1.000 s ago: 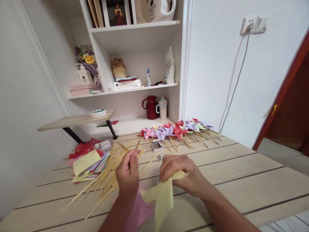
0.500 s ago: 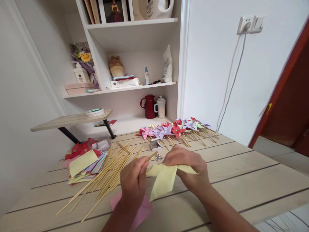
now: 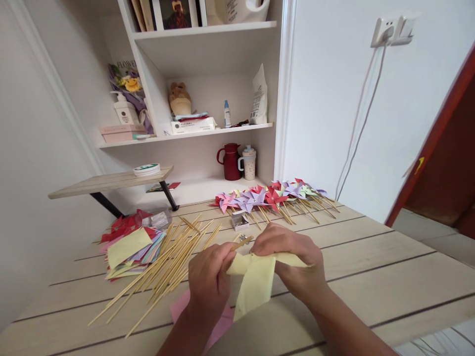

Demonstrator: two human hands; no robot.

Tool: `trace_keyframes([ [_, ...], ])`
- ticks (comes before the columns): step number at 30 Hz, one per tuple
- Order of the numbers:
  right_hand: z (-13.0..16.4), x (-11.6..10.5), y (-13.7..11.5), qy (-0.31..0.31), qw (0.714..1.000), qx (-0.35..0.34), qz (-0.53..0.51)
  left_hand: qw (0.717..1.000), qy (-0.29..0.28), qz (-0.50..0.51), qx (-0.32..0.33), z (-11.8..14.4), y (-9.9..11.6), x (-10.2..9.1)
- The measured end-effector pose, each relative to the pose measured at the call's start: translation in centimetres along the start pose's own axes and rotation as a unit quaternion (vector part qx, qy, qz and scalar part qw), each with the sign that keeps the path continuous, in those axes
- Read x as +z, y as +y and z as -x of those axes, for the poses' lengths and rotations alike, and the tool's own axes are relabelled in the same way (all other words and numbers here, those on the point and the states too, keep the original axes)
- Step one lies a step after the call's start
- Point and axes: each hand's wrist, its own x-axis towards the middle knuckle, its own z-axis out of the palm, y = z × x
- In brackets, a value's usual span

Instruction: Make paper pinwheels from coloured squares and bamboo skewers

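Observation:
A pale yellow paper pinwheel [image 3: 256, 287] hangs between my hands above the table. My right hand [image 3: 291, 249] pinches it at its centre, thumb below and fingers on top. My left hand [image 3: 211, 272] is closed round a thin wooden stick [image 3: 243, 243], whose end points toward the pinwheel's centre. The fingers of that hand sit against the paper's left blade; whether they also grip it I cannot tell. Just behind the stick lies a small pile of silvery pins [image 3: 244, 238]. Pink paper [image 3: 217, 329] lies partly under my left forearm.
Loose wooden sticks [image 3: 174, 257] spread across the table at left, beside stacked coloured paper [image 3: 129, 252]. A small open box [image 3: 240, 221] stands behind the pins. Several finished pinwheels [image 3: 256, 198] lie along the back. A small raised shelf [image 3: 111, 180] stands at back left.
The stick's tip has moved right, closer to the pinwheel's centre, as my left hand shifted slightly right. My right hand keeps its pinch on the paper. The view has shifted a little.

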Motion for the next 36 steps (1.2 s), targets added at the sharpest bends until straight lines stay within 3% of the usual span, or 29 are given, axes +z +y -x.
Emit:
trace_keyframes([
  [19, 0.3, 0.3, -0.1, 0.018, 0.999, 0.030, 0.010, 0.998, -0.048, 0.019, 0.034, 0.0, 0.4, -0.4],
  [36, 0.2, 0.4, -0.3, 0.018, 0.999, 0.031, 0.026, 0.998, -0.026, 0.044, 0.028, 1.0, -0.2, 0.0],
])
